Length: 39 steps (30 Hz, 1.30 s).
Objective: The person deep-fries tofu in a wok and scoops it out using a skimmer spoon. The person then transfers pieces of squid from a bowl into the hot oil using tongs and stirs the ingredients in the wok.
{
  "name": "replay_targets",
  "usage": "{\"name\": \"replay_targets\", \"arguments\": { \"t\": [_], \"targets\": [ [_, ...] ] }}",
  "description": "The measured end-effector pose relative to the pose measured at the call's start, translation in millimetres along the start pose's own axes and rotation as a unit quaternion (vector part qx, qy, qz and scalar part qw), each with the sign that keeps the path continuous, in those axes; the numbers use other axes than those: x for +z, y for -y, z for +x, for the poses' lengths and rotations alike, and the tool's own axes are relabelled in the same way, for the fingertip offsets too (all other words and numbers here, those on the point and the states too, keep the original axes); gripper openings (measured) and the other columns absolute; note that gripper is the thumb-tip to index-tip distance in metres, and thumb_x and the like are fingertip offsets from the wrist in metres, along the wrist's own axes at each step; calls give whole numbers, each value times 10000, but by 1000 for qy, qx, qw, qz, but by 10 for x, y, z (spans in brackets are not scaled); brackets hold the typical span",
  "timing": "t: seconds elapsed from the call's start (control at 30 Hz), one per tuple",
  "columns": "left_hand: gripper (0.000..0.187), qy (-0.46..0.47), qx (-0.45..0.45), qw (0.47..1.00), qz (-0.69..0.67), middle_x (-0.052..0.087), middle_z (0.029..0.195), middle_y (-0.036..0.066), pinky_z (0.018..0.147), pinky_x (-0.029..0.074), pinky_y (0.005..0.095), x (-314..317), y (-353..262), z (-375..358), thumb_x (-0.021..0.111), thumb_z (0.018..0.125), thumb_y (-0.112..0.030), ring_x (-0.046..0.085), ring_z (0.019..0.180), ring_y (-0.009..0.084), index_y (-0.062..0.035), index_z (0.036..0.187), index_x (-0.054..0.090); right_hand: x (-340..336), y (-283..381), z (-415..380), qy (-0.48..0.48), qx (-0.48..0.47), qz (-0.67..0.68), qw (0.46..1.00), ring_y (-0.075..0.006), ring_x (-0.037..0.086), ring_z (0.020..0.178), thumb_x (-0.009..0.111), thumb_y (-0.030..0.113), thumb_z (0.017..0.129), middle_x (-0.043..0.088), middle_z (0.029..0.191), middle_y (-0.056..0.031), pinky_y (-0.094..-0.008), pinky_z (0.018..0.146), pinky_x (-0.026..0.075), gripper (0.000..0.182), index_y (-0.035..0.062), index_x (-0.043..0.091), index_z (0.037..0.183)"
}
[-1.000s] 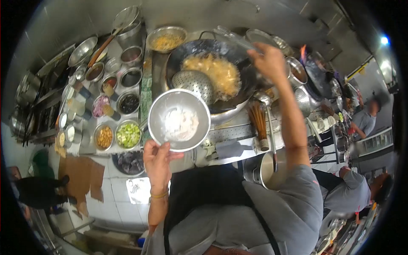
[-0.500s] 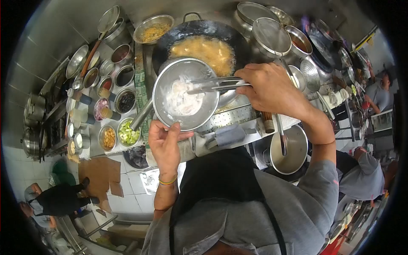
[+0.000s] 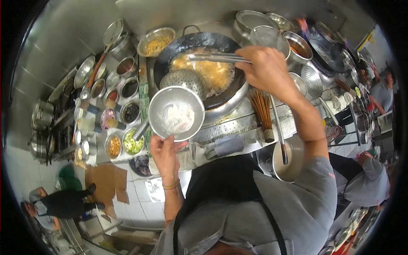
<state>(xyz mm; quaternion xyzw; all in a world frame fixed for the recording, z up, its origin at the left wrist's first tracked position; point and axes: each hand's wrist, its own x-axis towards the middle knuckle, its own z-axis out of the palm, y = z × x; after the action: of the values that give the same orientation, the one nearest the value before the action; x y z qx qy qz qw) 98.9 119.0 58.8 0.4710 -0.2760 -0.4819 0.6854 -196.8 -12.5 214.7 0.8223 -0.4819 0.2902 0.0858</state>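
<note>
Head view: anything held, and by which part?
Left hand: metal bowl, by its near rim. Right hand: tongs, by the end away from the food.

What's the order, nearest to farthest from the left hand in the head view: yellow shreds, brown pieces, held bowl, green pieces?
From the left hand:
1. Held bowl: touching, in its grip.
2. Green pieces: just to its left.
3. Brown pieces: further left, past the green.
4. Yellow shreds: far ahead, left of the wok.
</note>
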Motion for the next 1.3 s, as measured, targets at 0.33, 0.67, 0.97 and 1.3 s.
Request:
{"name": "replay_targets", "arguments": {
  "t": [0.33, 0.67, 0.97, 1.3],
  "targets": [
    [114, 9, 23, 1000, -9, 647, 967, 124, 586, 664, 357, 114, -169, -81, 556, 921, 45, 700, 769, 203, -49, 946, 495, 1058, -801, 726, 129, 155, -95, 975, -375, 709, 969, 675, 360, 906, 724, 1000, -231, -493, 836, 558, 355, 36, 733, 1037],
    [135, 20, 80, 996, 36, 617, 958, 111, 634, 667, 370, 411, -142, 30, 573, 938, 34, 659, 798, 172, -38, 897, 467, -267, -160, -77, 125, -31, 51, 990, -365, 722, 755, 699, 256, 896, 719, 801, -203, -465, 751, 574, 258, 14, 753, 969],
    [123, 83, 70, 992, 63, 627, 992, 127, 642, 665, 374, 759, 43, 209, 562, 943, 36, 674, 821, 187, -35, 917, 466, 91, -158, -380, 192, -5, 32, 981, -361, 725, 754, 738, 227, 833, 699, 736, -206, -472, 699, 576, 237, -10, 735, 849],
    [100, 4, 26, 999, 24, 638, 967, 126, 613, 658, 373, 378, 21, 359, 581, 920, 41, 686, 719, 200, -27, 944, 511, -56, -459, -166, 21, 101, -2, 995, -354, 724, 761, 724, 189, 829, 730, 811, -174, -456, 719, 572, 219, 43, 765, 988]
  ]
}}
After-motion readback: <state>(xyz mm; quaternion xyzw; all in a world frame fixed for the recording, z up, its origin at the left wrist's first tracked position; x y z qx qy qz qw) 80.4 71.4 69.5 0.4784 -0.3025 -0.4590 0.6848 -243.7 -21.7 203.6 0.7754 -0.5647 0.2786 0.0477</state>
